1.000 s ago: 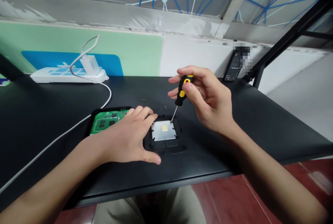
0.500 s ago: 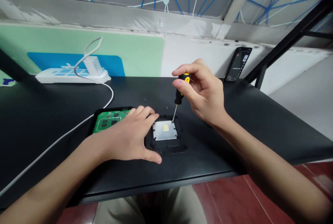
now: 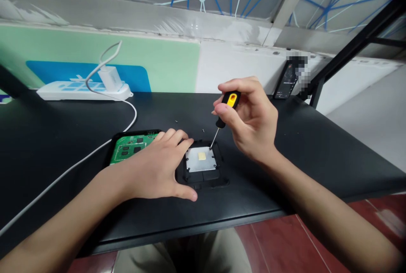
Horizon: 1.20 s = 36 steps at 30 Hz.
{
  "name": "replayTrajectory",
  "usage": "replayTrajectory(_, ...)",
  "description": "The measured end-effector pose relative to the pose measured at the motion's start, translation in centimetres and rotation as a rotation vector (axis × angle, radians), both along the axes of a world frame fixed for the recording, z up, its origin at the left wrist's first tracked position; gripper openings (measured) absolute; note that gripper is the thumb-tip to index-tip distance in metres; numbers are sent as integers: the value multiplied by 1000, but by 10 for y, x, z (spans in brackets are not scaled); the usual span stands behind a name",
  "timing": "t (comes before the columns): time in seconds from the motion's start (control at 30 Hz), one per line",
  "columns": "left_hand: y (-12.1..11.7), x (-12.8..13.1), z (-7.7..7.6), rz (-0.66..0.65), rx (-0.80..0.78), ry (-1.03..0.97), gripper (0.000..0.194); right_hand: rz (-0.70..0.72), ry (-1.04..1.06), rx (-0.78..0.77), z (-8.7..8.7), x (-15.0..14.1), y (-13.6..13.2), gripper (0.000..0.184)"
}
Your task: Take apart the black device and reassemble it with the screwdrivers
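A black plastic cover (image 3: pixel 206 176) lies flat on the table, with a silver metal plate (image 3: pixel 207 164) in it and a pale yellow square pad (image 3: pixel 202 156) at the plate's centre. My left hand (image 3: pixel 155 165) spans the cover's left side, steadying it between spread fingers and thumb. In my right hand (image 3: pixel 253 116) is a black and yellow screwdriver (image 3: pixel 232 100), pinched by the handle. It leans, its tip at a screw by the plate's far right corner. Partly hidden behind my left hand is a green circuit board (image 3: pixel 130 148) in a black case.
Two small screws, one farther left (image 3: pixel 176 121) and one nearer the cover (image 3: pixel 203 130), lie on the black table (image 3: pixel 253 192). A white power strip (image 3: pixel 63 91) with a plugged-in charger (image 3: pixel 110 79) and white cable stands at the back left. A phone (image 3: pixel 283 82) leans on the wall.
My right fingers have shifted and turned on the screwdriver handle, whose tilt varied while its tip stayed at the same corner. My left hand and the cover keep their places.
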State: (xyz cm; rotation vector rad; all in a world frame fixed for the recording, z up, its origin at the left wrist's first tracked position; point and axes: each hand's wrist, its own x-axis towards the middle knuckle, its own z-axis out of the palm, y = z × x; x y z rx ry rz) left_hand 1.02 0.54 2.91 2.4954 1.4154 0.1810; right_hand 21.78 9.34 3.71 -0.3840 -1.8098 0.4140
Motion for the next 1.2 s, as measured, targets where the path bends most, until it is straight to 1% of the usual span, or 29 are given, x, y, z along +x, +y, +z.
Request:
replayTrajectory(0.07, 0, 0, 0, 2, 0, 4, 100, 7, 19, 1, -2, -2, -1, 23)
replayTrajectory(0.2, 1, 0, -1, -4, 9, 9, 102, 83, 57, -37, -7, -4, -6, 28)
replayTrajectory(0.27, 1, -1, -1, -5, 9, 11, 102, 87, 73, -51, -8, -4, -8, 29)
replayTrajectory(0.33, 1, -1, -1, -5, 6, 18, 102, 32, 79, -19, -6, -4, -8, 26)
replayTrajectory(0.43, 0, 0, -1, -6, 8, 17, 101, -138, 55, 141, -2, -4, -6, 17)
replayTrajectory(0.5, 0, 0, -1, -7, 11, 12, 102, -200, 39, 183, 0, -3, -6, 15)
replayTrajectory(0.57, 1, 1, -1, -6, 3, 14, 102, -164, 49, 125, 0, -2, -6, 19)
replayTrajectory(0.67, 1, 0, -1, -8, -7, 19, 103, -38, 87, 4, -3, -1, -8, 31)
replayTrajectory(0.73, 1, 0, -1, -8, 0, 22, 102, 8, 92, -47, -4, 0, -10, 34)
replayTrajectory(0.8, 0, -1, -1, -6, 7, 25, 101, -6, 67, -54, -3, 0, -11, 30)
replayTrajectory(0.9, 0, -1, 0, 0, 9, 19, 98, -118, 34, 53, -1, -2, -11, 16)
replayTrajectory(0.97, 0, 0, 1, 0, 2, 18, 97, -157, 36, 83, -1, -2, -11, 18)
replayTrajectory(1.03, 0, 0, 2, -2, -2, 15, 98, -126, 48, 41, -2, -2, -12, 23)
replayTrajectory(1.13, 0, 1, 2, 3, -3, -2, 98, -41, 53, -57, -4, -1, -13, 31)
replayTrajectory(1.2, 0, 0, 2, 5, -1, -7, 98, -11, 44, -82, -3, -1, -13, 31)
